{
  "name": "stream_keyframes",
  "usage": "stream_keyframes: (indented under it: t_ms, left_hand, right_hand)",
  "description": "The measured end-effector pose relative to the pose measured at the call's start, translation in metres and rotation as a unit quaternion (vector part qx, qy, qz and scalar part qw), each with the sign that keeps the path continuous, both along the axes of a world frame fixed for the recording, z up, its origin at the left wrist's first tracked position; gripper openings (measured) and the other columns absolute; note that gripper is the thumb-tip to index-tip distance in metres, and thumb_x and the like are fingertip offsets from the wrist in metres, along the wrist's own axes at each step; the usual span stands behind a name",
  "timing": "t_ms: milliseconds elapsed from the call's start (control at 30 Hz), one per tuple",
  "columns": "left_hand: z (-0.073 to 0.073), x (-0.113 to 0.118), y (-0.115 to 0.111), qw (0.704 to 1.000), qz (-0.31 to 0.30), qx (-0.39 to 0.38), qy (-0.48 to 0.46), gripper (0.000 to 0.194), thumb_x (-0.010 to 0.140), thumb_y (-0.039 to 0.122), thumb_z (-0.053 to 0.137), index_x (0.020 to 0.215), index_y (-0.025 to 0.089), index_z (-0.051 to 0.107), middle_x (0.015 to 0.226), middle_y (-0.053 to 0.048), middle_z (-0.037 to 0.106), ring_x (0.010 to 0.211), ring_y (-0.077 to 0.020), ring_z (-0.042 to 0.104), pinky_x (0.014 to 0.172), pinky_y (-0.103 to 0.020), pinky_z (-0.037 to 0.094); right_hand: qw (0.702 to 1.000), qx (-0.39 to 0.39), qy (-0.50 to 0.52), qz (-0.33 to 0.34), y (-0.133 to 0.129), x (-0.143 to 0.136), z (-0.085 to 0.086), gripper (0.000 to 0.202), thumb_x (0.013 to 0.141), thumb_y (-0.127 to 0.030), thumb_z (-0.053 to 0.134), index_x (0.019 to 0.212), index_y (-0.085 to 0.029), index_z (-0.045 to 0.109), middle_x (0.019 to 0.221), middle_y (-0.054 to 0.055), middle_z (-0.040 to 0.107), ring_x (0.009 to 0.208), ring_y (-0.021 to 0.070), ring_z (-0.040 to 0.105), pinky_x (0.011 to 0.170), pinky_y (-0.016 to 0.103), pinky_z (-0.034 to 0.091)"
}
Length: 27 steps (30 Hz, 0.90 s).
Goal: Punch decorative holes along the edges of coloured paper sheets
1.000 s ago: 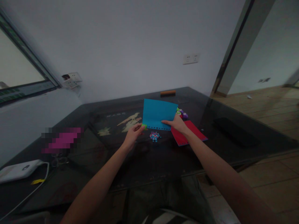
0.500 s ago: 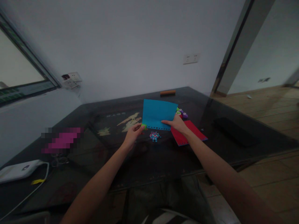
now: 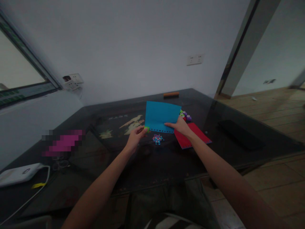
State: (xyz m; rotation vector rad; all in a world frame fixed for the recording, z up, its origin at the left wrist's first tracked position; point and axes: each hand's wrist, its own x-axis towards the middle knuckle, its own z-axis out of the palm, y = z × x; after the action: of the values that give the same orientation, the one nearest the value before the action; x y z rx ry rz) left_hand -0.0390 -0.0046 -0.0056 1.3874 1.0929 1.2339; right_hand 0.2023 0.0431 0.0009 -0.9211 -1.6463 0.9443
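My right hand (image 3: 183, 126) is closed on the right side of a blue sheet of paper (image 3: 162, 115), thumb lying across its face. The sheet is raised above the table, with a row of small punched holes along its lower edge. At the sheet's lower left corner, my left hand (image 3: 136, 136) grips a small green paper punch (image 3: 146, 129). Below the sheet lies a little heap of blue, white and red paper bits (image 3: 157, 139). A red sheet (image 3: 192, 136) with a notched near edge rests under my right wrist. Several colourful punches (image 3: 188, 117) sit partly hidden behind the blue sheet.
The dark table (image 3: 152, 168) carries a brown roll (image 3: 171, 94) at its back edge and a long black object (image 3: 239, 134) on the right. To the left are a blurred pink item (image 3: 64, 143), glasses (image 3: 60, 163) and a white device (image 3: 20, 175) with a cable.
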Motion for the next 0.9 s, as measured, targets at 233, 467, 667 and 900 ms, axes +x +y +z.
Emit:
stream_keyframes:
  t_ms: [233, 467, 667, 900]
  left_hand:
    - [-0.0015, 0.0003, 0.0011, 1.0, 0.006, 0.009, 0.01, 0.034, 0.07, 0.041, 0.063, 0.095, 0.018, 0.066, 0.093, -0.008, 0.068, 0.087, -0.0209, 0.062, 0.072, -0.029, 0.046]
    - [-0.0021, -0.0003, 0.0014, 1.0, 0.0, 0.012, 0.007, 0.034, 0.071, 0.039, 0.062, 0.097, 0.018, 0.066, 0.096, -0.009, 0.067, 0.089, -0.021, 0.061, 0.072, -0.029, 0.046]
    - [-0.0018, -0.0016, 0.0013, 1.0, -0.002, 0.011, 0.01, 0.036, 0.072, 0.04, 0.062, 0.1, 0.018, 0.065, 0.097, -0.009, 0.067, 0.09, -0.0206, 0.06, 0.072, -0.029, 0.045]
    - [-0.0016, -0.0012, 0.0011, 1.0, -0.005, 0.014, 0.012, 0.035, 0.072, 0.04, 0.061, 0.1, 0.017, 0.065, 0.097, -0.009, 0.067, 0.089, -0.02, 0.06, 0.071, -0.029, 0.046]
  right_hand:
    - [1.0, 0.002, 0.004, -0.002, 0.0009, -0.0003, -0.0007, 0.057, 0.06, -0.033, 0.073, 0.112, -0.017, 0.055, 0.108, 0.01, 0.063, 0.101, 0.0284, 0.058, 0.09, 0.045, 0.046]
    - [1.0, -0.002, -0.005, -0.006, -0.0006, -0.0002, 0.0009, 0.057, 0.061, -0.033, 0.073, 0.113, -0.017, 0.054, 0.108, 0.01, 0.063, 0.103, 0.0284, 0.057, 0.09, 0.044, 0.047]
    - [1.0, -0.003, 0.002, -0.002, -0.0001, -0.0001, 0.0001, 0.057, 0.061, -0.033, 0.073, 0.112, -0.017, 0.054, 0.109, 0.01, 0.063, 0.102, 0.0287, 0.057, 0.09, 0.045, 0.047]
    - [1.0, -0.006, -0.004, -0.006, -0.0004, -0.0006, 0.0003, 0.058, 0.061, -0.033, 0.072, 0.114, -0.018, 0.054, 0.108, 0.01, 0.063, 0.103, 0.0292, 0.057, 0.09, 0.047, 0.047]
